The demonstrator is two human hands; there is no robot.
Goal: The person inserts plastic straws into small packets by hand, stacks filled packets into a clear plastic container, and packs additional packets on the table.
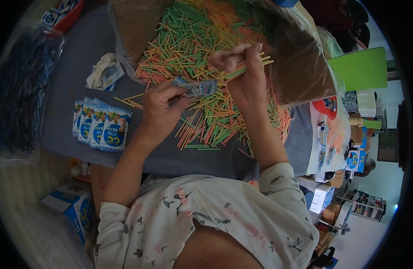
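Observation:
My left hand pinches a small blue-and-white striped packet over the pile of sticks. Between the fingers of my right hand is a small bunch of thin coloured sticks, yellow and green, their ends poking out to the right. Beneath both hands spreads a big heap of loose sticks in green, orange, pink and yellow. To the left of my left hand, several filled blue-and-white packets lie overlapping in a row. A crumpled white glove or cloth rests on more packets behind them.
A plastic-lined cardboard box surrounds the heap at the back. Dark blue strands in clear plastic lie far left, with a red basket behind. At right are a red container and a green board. A printed carton stands low left.

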